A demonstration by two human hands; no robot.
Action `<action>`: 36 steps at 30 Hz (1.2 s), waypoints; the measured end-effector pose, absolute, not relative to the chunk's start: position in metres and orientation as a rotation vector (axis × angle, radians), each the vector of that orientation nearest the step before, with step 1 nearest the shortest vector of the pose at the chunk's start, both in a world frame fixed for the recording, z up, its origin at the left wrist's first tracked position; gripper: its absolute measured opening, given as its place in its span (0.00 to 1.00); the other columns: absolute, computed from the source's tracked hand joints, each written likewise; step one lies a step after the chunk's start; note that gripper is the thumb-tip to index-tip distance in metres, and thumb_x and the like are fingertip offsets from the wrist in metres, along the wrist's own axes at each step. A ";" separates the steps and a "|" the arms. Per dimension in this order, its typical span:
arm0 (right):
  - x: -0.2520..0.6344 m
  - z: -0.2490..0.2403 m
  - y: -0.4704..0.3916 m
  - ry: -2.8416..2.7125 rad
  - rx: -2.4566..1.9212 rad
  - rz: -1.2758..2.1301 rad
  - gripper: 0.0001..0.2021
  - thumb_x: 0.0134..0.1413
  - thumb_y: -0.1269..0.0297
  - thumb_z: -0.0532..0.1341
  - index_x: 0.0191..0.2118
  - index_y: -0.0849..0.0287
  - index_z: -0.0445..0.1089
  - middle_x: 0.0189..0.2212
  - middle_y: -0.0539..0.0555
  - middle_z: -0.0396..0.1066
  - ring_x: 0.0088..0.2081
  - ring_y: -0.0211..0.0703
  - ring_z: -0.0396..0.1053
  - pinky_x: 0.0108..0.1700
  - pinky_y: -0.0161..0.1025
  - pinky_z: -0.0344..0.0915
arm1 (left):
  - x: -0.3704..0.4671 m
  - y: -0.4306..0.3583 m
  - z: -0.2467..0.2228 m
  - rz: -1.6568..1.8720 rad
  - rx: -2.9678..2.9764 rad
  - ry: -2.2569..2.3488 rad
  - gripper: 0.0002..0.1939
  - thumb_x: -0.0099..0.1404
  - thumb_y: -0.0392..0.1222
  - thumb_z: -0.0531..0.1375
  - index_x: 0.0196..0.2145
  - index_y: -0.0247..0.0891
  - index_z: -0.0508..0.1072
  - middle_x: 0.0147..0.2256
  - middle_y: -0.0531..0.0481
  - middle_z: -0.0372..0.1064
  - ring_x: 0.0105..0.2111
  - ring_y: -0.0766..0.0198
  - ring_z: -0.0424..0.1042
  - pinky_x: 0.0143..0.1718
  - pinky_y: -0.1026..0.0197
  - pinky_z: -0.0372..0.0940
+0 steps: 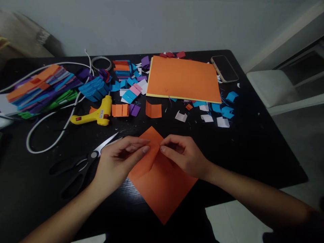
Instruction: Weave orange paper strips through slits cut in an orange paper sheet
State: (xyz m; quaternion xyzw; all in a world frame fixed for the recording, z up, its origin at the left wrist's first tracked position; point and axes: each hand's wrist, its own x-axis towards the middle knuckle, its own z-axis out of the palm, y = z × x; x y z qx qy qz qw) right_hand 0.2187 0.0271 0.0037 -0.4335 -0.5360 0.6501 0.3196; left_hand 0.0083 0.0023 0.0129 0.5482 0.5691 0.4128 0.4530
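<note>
An orange sheet of paper (164, 195) lies turned cornerwise on the black table, close to its front edge. A raised crease or flap runs up its middle. My right hand (188, 155) pinches the paper at this raised part between thumb and forefinger. On the other side, my left hand (121, 160) has thumb and fingertips closed on the sheet, and its palm covers part of the left corner. Beside my left wrist lie black-handled scissors (94, 154), blades spread a little and their tips partly behind the hand.
Behind the hands are a yellow glue gun (100, 113), folded orange paper (153, 110) and a stack of orange sheets (184, 79). A phone (224, 69) lies at the back right. Bundled paper strips (43, 87) and a looping white cable (29, 136) occupy the left.
</note>
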 end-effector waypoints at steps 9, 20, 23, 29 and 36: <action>0.220 0.002 0.028 -1.444 -1.166 1.610 0.06 0.61 0.63 0.66 0.35 0.59 0.77 0.32 0.52 0.78 0.33 0.39 0.74 0.35 0.35 0.70 | -0.001 0.005 0.009 0.950 1.106 1.168 0.13 0.68 0.34 0.59 0.44 0.42 0.83 0.36 0.48 0.81 0.33 0.64 0.80 0.35 0.66 0.75; 0.220 0.001 0.019 -1.745 -0.935 1.200 0.02 0.60 0.67 0.69 0.39 0.57 0.80 0.35 0.53 0.82 0.35 0.40 0.79 0.38 0.35 0.75 | -0.001 -0.005 -0.001 0.998 1.717 1.234 0.11 0.67 0.30 0.64 0.44 0.42 0.78 0.38 0.51 0.79 0.36 0.65 0.78 0.39 0.65 0.73; 0.221 0.002 0.019 -1.768 -0.873 1.132 0.02 0.62 0.68 0.69 0.40 0.57 0.79 0.35 0.53 0.82 0.35 0.40 0.79 0.39 0.36 0.75 | -0.005 -0.008 -0.001 1.040 1.868 1.173 0.14 0.68 0.26 0.61 0.45 0.43 0.76 0.42 0.49 0.79 0.44 0.61 0.79 0.46 0.59 0.74; 0.221 0.003 0.019 -1.743 -0.898 1.163 0.02 0.62 0.67 0.69 0.40 0.56 0.79 0.35 0.53 0.82 0.35 0.41 0.79 0.38 0.37 0.76 | -0.008 -0.010 0.004 1.100 2.091 1.163 0.19 0.65 0.23 0.62 0.47 0.44 0.78 0.48 0.48 0.78 0.47 0.57 0.79 0.45 0.56 0.74; 0.222 0.003 0.019 -1.749 -0.882 1.179 0.01 0.63 0.68 0.69 0.40 0.56 0.79 0.35 0.53 0.82 0.36 0.41 0.80 0.39 0.38 0.76 | -0.005 -0.009 0.007 1.057 2.067 1.236 0.17 0.66 0.25 0.63 0.47 0.45 0.77 0.47 0.49 0.78 0.47 0.58 0.78 0.46 0.55 0.73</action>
